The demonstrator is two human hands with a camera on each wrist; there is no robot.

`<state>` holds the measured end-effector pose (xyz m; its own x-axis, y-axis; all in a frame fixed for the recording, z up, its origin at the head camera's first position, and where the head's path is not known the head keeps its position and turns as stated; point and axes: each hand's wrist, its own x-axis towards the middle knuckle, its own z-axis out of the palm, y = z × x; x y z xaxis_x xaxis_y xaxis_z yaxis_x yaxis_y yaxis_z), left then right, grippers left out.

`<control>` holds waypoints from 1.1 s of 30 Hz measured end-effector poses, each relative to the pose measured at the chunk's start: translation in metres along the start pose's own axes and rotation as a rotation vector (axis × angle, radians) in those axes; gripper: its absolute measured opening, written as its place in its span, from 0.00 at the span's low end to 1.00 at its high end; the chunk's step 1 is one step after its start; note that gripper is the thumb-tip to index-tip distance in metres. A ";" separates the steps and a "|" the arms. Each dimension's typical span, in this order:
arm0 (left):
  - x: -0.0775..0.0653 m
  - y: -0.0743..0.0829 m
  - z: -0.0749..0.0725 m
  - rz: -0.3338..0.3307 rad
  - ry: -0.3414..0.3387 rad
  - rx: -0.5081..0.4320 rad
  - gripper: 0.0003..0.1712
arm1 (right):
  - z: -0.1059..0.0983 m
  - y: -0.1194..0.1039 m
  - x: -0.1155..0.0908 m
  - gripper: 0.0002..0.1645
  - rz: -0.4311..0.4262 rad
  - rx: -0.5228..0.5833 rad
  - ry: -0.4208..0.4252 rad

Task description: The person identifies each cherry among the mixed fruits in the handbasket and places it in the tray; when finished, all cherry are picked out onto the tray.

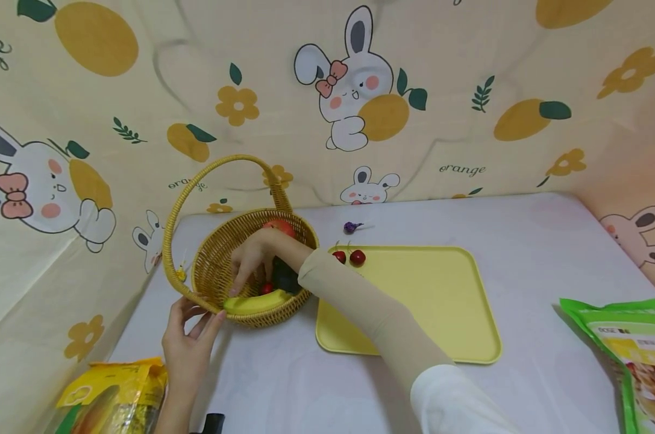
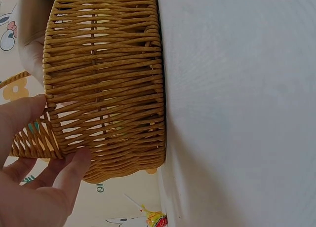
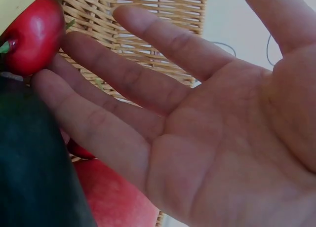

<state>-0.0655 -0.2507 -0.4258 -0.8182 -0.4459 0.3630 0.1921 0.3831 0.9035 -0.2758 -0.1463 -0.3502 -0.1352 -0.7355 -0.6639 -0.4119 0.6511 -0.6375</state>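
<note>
While the basket (image 1: 213, 259) sits toward 10 o'clock on the table (image 1: 528, 265), the right hand (image 1: 253, 253) is inside it, fingers loose and stretched, gripping nothing. From that hand, the small red fruit (image 1: 266, 288) is at 5 o'clock, right by the fingertips; I can't tell if they touch. The banana (image 1: 256, 302) lies at 6 o'clock, its long side running from 9 to 3. A dark green thing (image 1: 285, 278) sits at 4 o'clock, and a big red fruit (image 1: 279, 226) between 1 and 2. The right hand is nearer the small red fruit than the left hand (image 1: 186, 346), which pinches the rim between 7 and 8 o'clock, where the handle (image 1: 169, 241) joins. Farther out, a yellow tray (image 1: 435, 301) lies at the basket's 3 o'clock, with two cherries (image 1: 357, 258) at its 10 o'clock corner.
</note>
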 end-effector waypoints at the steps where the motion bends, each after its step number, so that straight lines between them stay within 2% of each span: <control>1: 0.000 0.000 0.000 -0.001 -0.001 -0.003 0.32 | 0.000 0.001 0.000 0.26 -0.002 0.003 -0.014; 8: 0.000 -0.001 0.000 0.018 -0.007 0.013 0.33 | -0.002 0.003 0.001 0.25 -0.032 -0.023 -0.076; 13: 0.000 -0.003 0.000 0.027 -0.013 0.013 0.33 | -0.001 0.004 0.004 0.24 -0.013 -0.056 -0.106; 21: 0.000 -0.001 0.000 0.018 -0.010 0.003 0.32 | -0.002 0.004 0.007 0.11 0.022 -0.067 -0.121; 25: 0.000 -0.003 0.000 0.026 -0.008 0.005 0.32 | -0.002 0.006 0.005 0.14 -0.007 -0.052 -0.129; 29: 0.001 -0.005 0.000 0.028 -0.007 0.015 0.33 | -0.006 0.008 -0.001 0.14 -0.106 -0.070 -0.104; 33: 0.000 -0.005 -0.001 0.019 -0.009 0.026 0.34 | -0.012 0.015 -0.016 0.15 -0.333 -0.058 0.000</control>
<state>-0.0665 -0.2535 -0.4304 -0.8193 -0.4312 0.3780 0.1937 0.4124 0.8902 -0.2904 -0.1272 -0.3446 0.0155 -0.9061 -0.4227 -0.4844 0.3630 -0.7960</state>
